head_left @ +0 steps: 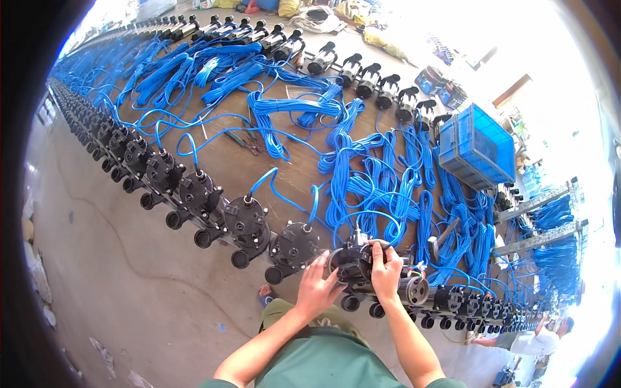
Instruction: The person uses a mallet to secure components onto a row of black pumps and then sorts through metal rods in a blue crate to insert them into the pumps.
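Fingers (326, 262) of our left hand (315, 289) and right hand (386, 271) are curling closed, gripping the black valve (352, 264), forearms angling upward.

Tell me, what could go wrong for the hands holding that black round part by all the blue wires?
Both the left hand and right hand grip a black unit at the bench edge, so it might slip and fall to the floor. Blue cable loops lie right behind it and could snag. The hammer nearby could get knocked.
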`<action>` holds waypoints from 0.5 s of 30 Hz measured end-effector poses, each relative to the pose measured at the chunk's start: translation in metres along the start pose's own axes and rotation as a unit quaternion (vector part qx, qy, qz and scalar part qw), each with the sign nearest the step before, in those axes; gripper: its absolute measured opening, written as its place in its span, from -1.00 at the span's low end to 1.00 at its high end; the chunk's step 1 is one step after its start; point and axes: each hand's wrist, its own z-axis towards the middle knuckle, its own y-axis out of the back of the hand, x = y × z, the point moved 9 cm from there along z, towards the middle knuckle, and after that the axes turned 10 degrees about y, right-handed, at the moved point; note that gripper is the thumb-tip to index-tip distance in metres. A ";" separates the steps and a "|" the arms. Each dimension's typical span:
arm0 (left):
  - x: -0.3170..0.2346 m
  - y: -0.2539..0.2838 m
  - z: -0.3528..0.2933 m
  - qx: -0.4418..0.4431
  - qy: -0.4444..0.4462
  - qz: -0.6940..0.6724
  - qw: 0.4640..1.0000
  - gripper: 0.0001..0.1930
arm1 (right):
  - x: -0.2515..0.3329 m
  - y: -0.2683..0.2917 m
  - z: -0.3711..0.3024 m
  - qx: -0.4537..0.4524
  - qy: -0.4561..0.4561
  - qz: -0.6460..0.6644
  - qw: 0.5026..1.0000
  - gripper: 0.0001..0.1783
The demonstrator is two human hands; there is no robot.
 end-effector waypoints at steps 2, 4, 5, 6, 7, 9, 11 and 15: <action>-0.002 0.004 0.002 0.019 0.002 0.003 1.000 -0.53 | 0.008 -0.003 -0.003 -0.012 -0.003 -0.016 1.000 -0.79; 0.000 0.010 0.002 0.037 0.006 -0.033 0.999 -0.59 | 0.021 -0.008 0.002 -0.005 0.026 -0.056 0.998 -0.78; 0.011 0.010 -0.005 0.030 0.020 -0.061 0.997 -0.59 | 0.023 -0.010 0.005 0.003 0.033 -0.075 0.997 -0.78; 0.027 0.007 -0.021 0.021 0.035 -0.089 0.995 -0.59 | 0.023 -0.011 0.006 0.008 0.022 -0.080 0.997 -0.78; 0.033 0.009 -0.029 0.015 0.050 -0.118 0.992 -0.59 | 0.026 -0.010 0.006 0.003 0.035 -0.086 0.996 -0.79; 0.033 0.013 -0.034 0.025 0.101 -0.168 0.980 -0.38 | 0.028 -0.005 0.004 -0.009 0.058 -0.100 0.993 -0.81; 0.017 0.023 -0.021 0.013 0.142 -0.166 0.976 -0.26 | 0.035 -0.009 -0.001 0.013 0.097 -0.136 0.986 -0.83; 0.033 -0.015 -0.013 0.081 0.135 -0.242 0.957 0.00 | 0.055 -0.017 0.003 0.016 0.144 -0.177 0.974 -0.87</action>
